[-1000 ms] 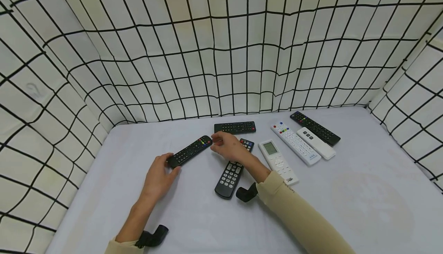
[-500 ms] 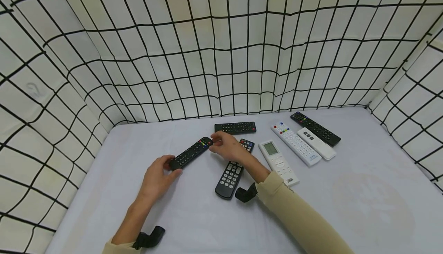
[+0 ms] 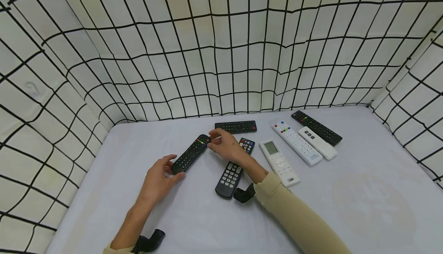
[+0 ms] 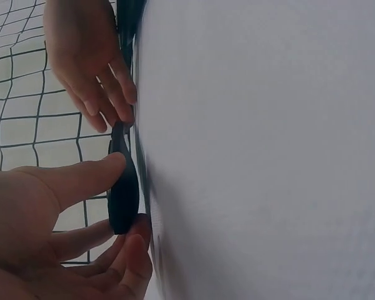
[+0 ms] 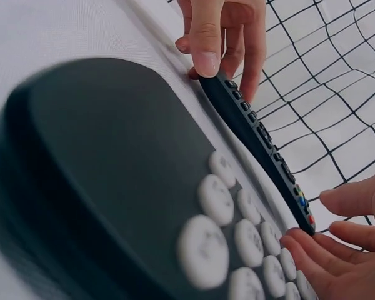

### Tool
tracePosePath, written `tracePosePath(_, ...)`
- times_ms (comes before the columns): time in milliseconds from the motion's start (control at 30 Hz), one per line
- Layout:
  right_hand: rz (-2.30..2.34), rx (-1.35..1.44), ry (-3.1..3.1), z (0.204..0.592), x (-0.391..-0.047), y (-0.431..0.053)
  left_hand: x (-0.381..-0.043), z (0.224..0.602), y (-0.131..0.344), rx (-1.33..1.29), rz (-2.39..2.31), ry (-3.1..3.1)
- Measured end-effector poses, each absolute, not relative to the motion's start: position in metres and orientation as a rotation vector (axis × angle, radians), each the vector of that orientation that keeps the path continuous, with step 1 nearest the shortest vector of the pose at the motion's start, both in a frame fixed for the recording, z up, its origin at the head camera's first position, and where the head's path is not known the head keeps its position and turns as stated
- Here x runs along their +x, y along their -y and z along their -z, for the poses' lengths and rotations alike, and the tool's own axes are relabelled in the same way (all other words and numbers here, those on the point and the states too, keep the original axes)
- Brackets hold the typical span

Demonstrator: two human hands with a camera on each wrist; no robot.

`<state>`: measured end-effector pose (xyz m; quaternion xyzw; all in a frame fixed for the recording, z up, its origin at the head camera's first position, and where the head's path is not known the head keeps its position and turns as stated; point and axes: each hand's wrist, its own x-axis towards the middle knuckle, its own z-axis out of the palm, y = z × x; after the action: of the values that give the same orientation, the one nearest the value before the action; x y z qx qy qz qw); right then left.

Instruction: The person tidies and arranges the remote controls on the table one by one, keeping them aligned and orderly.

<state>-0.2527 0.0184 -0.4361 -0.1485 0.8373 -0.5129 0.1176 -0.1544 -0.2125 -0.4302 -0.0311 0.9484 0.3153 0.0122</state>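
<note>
"One black remote with coloured keys (image 3: 190, 154) is being handled. By whom?"

"Both hands. The left hand (image 3: 155, 181) grasps its near end between thumb and fingers. The right hand (image 3: 225, 145) has relaxed fingers, some tips touching the far end; in the right wrist view one digit stands clear of the keys."

"Where is it?"

"Over the left part of the white cloth (image 3: 194, 219), left of the dark remote with round white keys (image 3: 227, 181). I can't tell whether it's fully lifted."

"What differs from a second ago?"

"It has swung a little: the near end came right and toward the person, so it points more directly away. The left hand moved with it; the right has barely shifted."

"And the others?"

"Unchanged: the short black remote (image 3: 238, 126) at the back, the white remote with a display (image 3: 279, 164), and the small white remote (image 3: 317, 143) farther right."
</note>
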Motion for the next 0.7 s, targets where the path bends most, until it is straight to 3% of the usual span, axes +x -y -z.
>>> tracePosePath(700, 1.706, -0.349, -2.244, 0.443, -0.252, -0.002, -0.142, 0.432, 0.205, -0.094, -1.057, -2.922)
